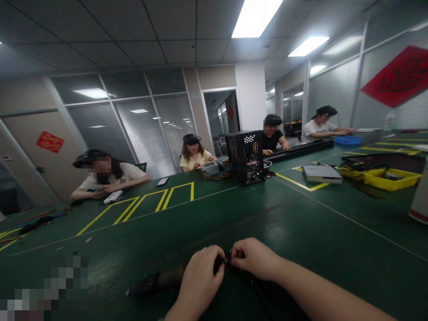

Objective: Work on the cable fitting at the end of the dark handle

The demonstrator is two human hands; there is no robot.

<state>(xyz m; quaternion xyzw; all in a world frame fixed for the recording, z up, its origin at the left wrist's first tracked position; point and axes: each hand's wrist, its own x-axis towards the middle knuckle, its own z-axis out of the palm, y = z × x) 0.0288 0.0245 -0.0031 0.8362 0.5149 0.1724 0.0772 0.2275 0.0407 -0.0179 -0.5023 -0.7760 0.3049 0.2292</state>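
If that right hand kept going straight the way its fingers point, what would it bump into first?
The right hand points toward the left hand. The small piece at their fingertips seems to come first, then the left hand's fingers, though depth is hard to judge.

The tabletop (267, 223) is dark green, crossed by yellow stripes (179, 186). At far right, a blue tray (348, 140); nearer, a yellow tray (393, 182). The diamond-shaped sign (397, 78) on the right is red.
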